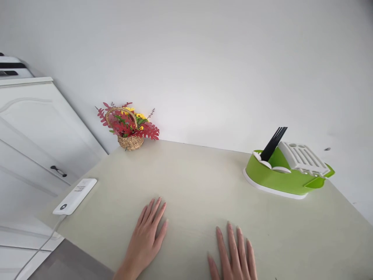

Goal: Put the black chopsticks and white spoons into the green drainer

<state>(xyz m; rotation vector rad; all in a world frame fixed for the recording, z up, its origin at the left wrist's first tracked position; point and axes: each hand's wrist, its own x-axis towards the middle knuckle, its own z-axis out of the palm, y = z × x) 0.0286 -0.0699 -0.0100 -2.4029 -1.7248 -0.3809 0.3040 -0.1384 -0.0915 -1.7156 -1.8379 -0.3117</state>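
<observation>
My left hand (pixel 147 237) lies flat on the pale table (pixel 192 186), palm down, with its fingers stretched forward and nothing in it. To its right, my right hand (pixel 234 256) also rests palm down at the near edge of the view, fingers spread and holding nothing. Its wrist is cut off by the frame. Beyond the right hand stands a green and white boat-shaped holder (pixel 276 179). Several black chopsticks (pixel 274 144) lean upright in it, beside a white slotted rack (pixel 304 157).
A wicker basket (pixel 131 142) of red leaves and yellow flowers sits at the table's far left corner. Along the left edge lies a white power strip (pixel 76 195), its cable (pixel 40 249) hanging down past the table. White cabinets (pixel 35 128) stand left; a wall (pixel 198 70) rises behind.
</observation>
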